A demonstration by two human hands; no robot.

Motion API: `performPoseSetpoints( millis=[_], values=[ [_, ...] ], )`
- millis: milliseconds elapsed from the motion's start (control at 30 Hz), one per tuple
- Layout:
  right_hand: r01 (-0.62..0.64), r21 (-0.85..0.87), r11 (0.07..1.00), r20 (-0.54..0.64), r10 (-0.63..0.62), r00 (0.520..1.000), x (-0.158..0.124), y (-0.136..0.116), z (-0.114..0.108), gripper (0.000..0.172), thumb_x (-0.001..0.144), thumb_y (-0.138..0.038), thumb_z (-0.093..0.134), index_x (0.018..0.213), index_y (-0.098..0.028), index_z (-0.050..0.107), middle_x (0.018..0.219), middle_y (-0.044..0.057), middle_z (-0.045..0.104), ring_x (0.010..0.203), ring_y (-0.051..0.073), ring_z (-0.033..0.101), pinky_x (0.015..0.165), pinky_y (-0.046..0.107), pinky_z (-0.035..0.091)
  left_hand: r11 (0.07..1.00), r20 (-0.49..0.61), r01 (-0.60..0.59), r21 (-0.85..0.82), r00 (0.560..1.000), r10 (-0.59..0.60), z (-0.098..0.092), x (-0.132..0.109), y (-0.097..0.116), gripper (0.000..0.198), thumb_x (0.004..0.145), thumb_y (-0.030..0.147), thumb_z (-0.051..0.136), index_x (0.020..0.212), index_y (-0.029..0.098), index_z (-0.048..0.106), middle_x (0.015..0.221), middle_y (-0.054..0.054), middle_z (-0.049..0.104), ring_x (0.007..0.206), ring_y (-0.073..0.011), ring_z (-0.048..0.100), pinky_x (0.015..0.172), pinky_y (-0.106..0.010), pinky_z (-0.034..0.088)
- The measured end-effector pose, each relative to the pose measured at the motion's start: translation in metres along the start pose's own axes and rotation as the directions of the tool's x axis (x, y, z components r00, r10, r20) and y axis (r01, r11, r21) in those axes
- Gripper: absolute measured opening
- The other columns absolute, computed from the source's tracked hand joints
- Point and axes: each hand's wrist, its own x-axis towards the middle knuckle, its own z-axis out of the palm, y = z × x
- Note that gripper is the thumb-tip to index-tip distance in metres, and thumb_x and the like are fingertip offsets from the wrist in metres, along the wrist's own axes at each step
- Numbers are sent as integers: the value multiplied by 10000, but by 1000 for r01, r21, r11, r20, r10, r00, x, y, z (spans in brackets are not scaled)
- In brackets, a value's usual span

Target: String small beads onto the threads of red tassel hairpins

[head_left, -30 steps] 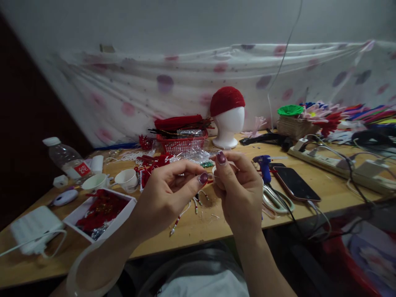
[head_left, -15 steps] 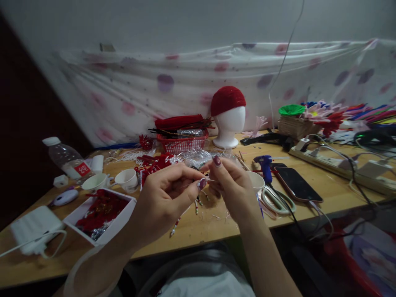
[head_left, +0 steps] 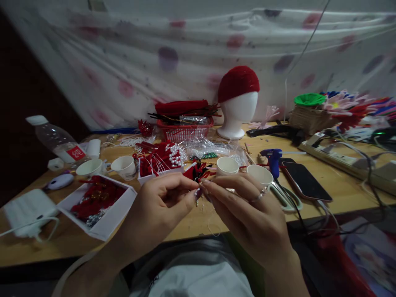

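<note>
My left hand (head_left: 168,204) is closed in a pinch, thumb against forefinger, over the front of the table. Its fingertips meet those of my right hand (head_left: 244,206), which is also pinched and wears a ring. Between them runs a thin pale thread (head_left: 197,180), with a small loop showing above the fingertips. A fine loop also hangs below, near the table edge. Tiny beads (head_left: 198,203) show just under the fingers, though the hands hide most of them. Right behind the hands stand two paper cups (head_left: 227,166) and a box of red pieces with white pearl beads (head_left: 176,154).
At left are a white box (head_left: 105,225) of red and silver pieces, two more cups, a bottle (head_left: 57,140) and a charger (head_left: 31,212). On the right lie scissors (head_left: 292,202), a glue gun (head_left: 273,161), a phone (head_left: 306,180) and a power strip (head_left: 337,159). Behind stands a red-capped foam head (head_left: 236,111).
My right hand has turned over, its back now facing up and its fingers reaching to my left fingertips. The beaded strands that hung below are mostly out of sight. The view has tilted down.
</note>
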Motion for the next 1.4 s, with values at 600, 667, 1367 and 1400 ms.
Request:
performPoseSetpoints(
  millis=[600,667,1367,1400],
  values=[
    [-283,48,958,-185,287,940,-10,9,13,161,826,-22,644,896,-157,697,823,14,692,773,112,642,722,234,504,998,-7,46,41,999,-45,5,0,0,179,822,293,596,768,173,718,666,-13,615,591,-120,536,461,-201,377],
    [-316,64,947,-219,322,921,-11,12,10,171,831,-27,650,898,-178,693,828,1,686,782,113,640,728,241,499,998,-17,47,37,999,-46,4,0,-1,175,820,296,604,776,177,724,686,-17,628,605,-120,543,464,-197,379],
    [-68,-19,998,-35,67,997,-11,2,0,223,827,-11,643,1003,-145,673,1157,116,657,1033,222,623,879,399,503,976,20,-96,194,995,94,6,-6,9,146,828,205,589,775,177,723,648,4,605,566,-107,538,469,-194,401],
    [-82,-22,996,-57,80,995,-10,2,0,222,820,-11,643,988,-152,673,1137,114,658,1023,223,621,868,402,504,977,21,-85,195,996,83,5,-6,8,145,826,212,593,773,178,724,641,4,598,562,-108,533,466,-197,397]
  ],
)
